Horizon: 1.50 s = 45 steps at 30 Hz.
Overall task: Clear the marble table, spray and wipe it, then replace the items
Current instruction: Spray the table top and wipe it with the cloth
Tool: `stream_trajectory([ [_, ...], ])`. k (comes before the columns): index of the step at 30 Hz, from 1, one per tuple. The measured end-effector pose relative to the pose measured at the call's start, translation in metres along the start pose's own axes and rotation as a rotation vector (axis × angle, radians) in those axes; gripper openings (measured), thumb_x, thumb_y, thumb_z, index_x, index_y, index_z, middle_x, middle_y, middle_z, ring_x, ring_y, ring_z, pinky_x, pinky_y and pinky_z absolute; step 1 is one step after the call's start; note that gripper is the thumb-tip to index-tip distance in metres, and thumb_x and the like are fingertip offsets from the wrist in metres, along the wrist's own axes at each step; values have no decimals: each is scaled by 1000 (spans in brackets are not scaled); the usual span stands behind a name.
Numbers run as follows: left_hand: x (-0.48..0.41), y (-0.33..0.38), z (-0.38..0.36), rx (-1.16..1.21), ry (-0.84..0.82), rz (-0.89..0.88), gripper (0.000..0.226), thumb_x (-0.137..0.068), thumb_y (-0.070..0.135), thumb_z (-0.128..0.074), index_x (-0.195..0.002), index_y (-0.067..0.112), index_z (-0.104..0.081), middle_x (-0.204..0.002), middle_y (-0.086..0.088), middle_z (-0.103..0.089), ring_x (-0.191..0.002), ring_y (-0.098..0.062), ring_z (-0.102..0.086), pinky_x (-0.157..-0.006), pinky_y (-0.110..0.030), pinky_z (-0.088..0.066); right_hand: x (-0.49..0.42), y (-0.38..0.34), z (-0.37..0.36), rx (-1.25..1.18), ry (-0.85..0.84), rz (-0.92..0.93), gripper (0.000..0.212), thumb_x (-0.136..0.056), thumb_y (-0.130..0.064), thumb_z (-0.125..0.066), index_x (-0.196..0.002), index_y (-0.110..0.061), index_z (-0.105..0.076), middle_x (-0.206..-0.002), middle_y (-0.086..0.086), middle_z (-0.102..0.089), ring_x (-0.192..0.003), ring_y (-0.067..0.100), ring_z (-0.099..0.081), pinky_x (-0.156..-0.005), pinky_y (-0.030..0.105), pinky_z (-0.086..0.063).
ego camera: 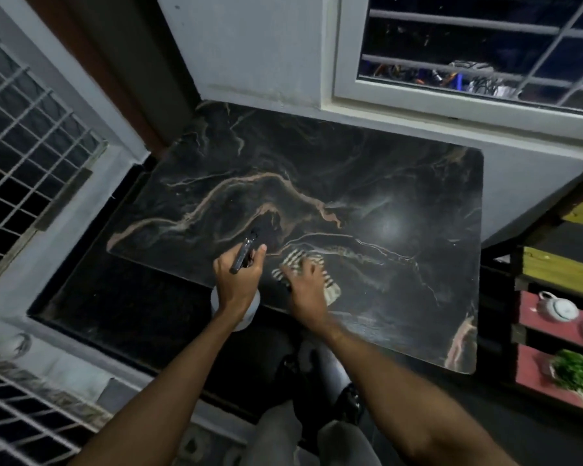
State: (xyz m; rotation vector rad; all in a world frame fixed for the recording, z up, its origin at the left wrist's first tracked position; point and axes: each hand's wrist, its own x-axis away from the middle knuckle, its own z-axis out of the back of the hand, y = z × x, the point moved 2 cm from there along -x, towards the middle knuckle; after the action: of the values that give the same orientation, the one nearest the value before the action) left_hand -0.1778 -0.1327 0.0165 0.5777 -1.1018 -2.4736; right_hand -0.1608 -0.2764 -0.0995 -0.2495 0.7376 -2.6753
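The black marble table (317,183) with tan veins fills the middle of the view, its top bare. My left hand (238,277) grips a spray bottle (246,253) near the table's front edge; its dark nozzle points at the marble and its pale body hangs below my wrist. Just to the right, my right hand (305,284) lies flat with fingers spread on a striped cloth (330,290), pressing it onto the marble. The cloth is partly hidden under the hand.
A shelf (552,317) of red and yellow boards stands at the right, holding a white teapot (557,306) and a green plant (574,369). A barred window (468,55) sits behind the table and a grilled door (24,156) to the left. My legs are below the table's front edge.
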Motion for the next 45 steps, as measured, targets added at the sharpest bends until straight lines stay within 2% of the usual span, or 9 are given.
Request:
stream_trajectory([
  [7, 4, -26, 20, -3, -35, 28, 38, -88, 17, -75, -58, 9, -53, -53, 3, -52, -49, -9, -46, -55, -13, -34, 52, 8, -1, 151, -179, 224, 75, -73, -19, -61, -145, -35, -44, -145, 13, -40, -120, 34, -43, -96, 46, -43],
  [12, 6, -27, 1, 52, -126, 30, 32, -88, 18, -75, -62, 7, -61, -57, -4, -60, -56, -18, -56, -57, -29, -39, 125, 105, 65, 145, 67, -223, 82, -76, -6, -64, -146, -42, -42, -148, 12, -35, -120, 34, -41, -98, 45, -41],
  [16, 10, -13, -17, 117, -207, 28, 34, -88, 19, -76, -60, 10, -58, -55, -1, -57, -52, -15, -53, -54, -16, -32, 127, 115, 65, 62, 289, -707, 80, -71, -1, -64, -145, -28, -47, -146, 22, -32, -124, 46, -35, -104, 54, -37],
  [22, 24, 20, -49, 108, -327, -57, 41, -90, 23, -74, -59, 19, -48, -52, 9, -47, -51, -7, -49, -57, -23, -31, 94, 39, 10, 33, 46, -208, 72, -82, -10, -58, -146, -38, -42, -155, 15, -32, -132, 36, -34, -108, 48, -37],
  [25, 32, 36, -65, 117, -363, -49, 42, -90, 23, -73, -57, 14, -50, -52, 3, -50, -53, -12, -52, -58, -21, -31, 122, 80, 37, 52, 113, -291, 65, -84, -11, -54, -143, -38, -47, -155, 12, -34, -131, 35, -38, -107, 47, -39],
  [32, 60, 91, -104, 154, -376, -79, 43, -90, 15, -72, -56, 14, -47, -52, -2, -49, -50, -9, -47, -55, -7, -35, 208, 210, 127, -42, 431, -862, 76, -73, 8, -58, -139, -28, -55, -143, 19, -38, -115, 38, -37, -100, 45, -38],
  [36, 69, 120, -135, 182, -353, -110, 53, -89, 12, -74, -54, 29, -37, -50, 7, -43, -50, -11, -47, -52, -11, -33, 182, 192, 119, -84, 416, -607, 81, -70, 6, -54, -142, -31, -51, -151, 18, -32, -129, 35, -32, -110, 40, -32],
  [40, 75, 140, -162, 179, -329, -128, 42, -89, 11, -74, -56, 13, -48, -52, -1, -50, -57, -20, -52, -54, -22, -38, 149, 194, 95, 90, 134, -163, 71, -80, -12, -48, -145, -39, -44, -150, 15, -39, -126, 35, -41, -104, 46, -44],
  [45, 69, 158, -191, 167, -312, -113, 45, -89, 11, -73, -55, 11, -45, -50, 2, -45, -49, -13, -44, -51, -21, -35, 97, 266, 146, 36, 202, -437, 76, -73, -4, -54, -141, -37, -48, -149, 14, -35, -124, 35, -38, -105, 47, -41],
])
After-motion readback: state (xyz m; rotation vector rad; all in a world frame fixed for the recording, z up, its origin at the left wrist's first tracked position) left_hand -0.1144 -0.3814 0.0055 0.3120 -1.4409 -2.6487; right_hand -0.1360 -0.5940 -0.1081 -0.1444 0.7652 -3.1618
